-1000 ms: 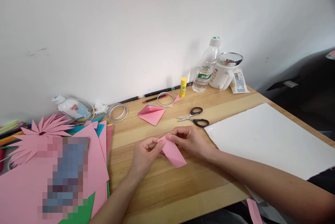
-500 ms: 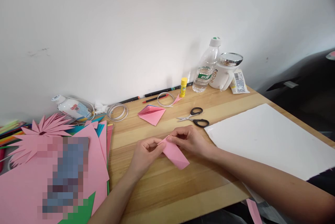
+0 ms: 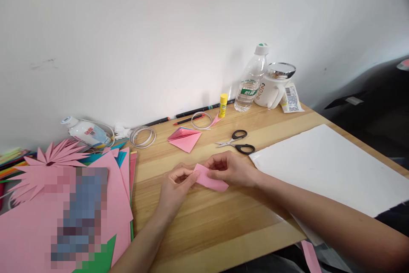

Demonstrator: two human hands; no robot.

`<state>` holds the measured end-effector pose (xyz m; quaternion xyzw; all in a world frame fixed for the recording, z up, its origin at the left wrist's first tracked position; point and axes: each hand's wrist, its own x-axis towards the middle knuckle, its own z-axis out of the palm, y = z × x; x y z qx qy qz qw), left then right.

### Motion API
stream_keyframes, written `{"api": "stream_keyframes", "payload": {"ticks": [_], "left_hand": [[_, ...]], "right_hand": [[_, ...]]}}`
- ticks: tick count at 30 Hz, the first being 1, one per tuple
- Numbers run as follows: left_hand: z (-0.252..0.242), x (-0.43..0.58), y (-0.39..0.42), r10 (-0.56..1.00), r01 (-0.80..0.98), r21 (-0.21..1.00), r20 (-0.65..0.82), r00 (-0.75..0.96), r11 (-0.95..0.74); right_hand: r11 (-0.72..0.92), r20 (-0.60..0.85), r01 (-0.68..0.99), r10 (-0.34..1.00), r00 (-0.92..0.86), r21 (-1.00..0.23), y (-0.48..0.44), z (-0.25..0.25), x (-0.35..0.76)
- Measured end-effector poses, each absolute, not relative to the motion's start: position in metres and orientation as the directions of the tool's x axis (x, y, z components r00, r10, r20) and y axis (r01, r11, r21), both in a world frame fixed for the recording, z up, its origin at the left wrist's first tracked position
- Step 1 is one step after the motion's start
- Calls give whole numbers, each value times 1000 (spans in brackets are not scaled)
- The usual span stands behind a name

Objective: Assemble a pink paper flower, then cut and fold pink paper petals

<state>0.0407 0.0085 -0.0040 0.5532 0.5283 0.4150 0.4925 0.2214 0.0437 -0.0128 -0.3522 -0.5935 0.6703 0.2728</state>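
Between my two hands is a small strip of pink paper [image 3: 211,180], raised a little over the wooden table. My left hand [image 3: 179,182] pinches its left end between thumb and fingers. With thumb and curled fingers, my right hand [image 3: 228,170] grips the paper's upper edge. Just beyond the hands lie scissors [image 3: 238,142] with black handles, blades spread. A stack of folded pink paper [image 3: 185,140] sits behind my left hand.
A yellow glue stick [image 3: 223,106], a water bottle [image 3: 251,81] and a white mug [image 3: 271,90] stand along the wall. Tape rolls [image 3: 142,137] lie further left. Pink paper sheets [image 3: 28,230] and a pink paper flower [image 3: 51,160] cover the left side; a white sheet [image 3: 332,170] lies right.
The pink paper has turned in my fingers: its free end has swung up and its left end now stands up as a flat edge. Both hands stay close together.
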Motion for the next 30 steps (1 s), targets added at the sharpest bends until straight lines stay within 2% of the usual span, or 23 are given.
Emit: {"api": "stream_keyframes", "payload": {"ticks": [3, 6, 10, 16, 22, 30], "left_hand": [[-6, 41, 8, 993, 180, 982, -68, 96, 49], [-5, 43, 9, 982, 167, 979, -138, 130, 116], [-2, 45, 11, 966, 172, 974, -177, 189, 145], [-5, 45, 7, 986, 278, 954, -141, 93, 110], [-7, 41, 10, 993, 166, 979, -119, 22, 114], [-10, 39, 11, 997, 89, 994, -55, -45, 59]], "right_hand": [[-100, -139, 99, 818, -559, -990, 44, -13, 221], [-63, -137, 157, 841, -523, -986, 42, -13, 220], [-11, -120, 202, 838, -533, -979, 40, -14, 220], [3, -118, 207, 811, -573, -978, 39, -16, 220], [-84, -133, 109, 772, -622, -991, 43, -12, 223], [-37, -112, 163, 871, -478, -986, 43, -12, 221]]}}
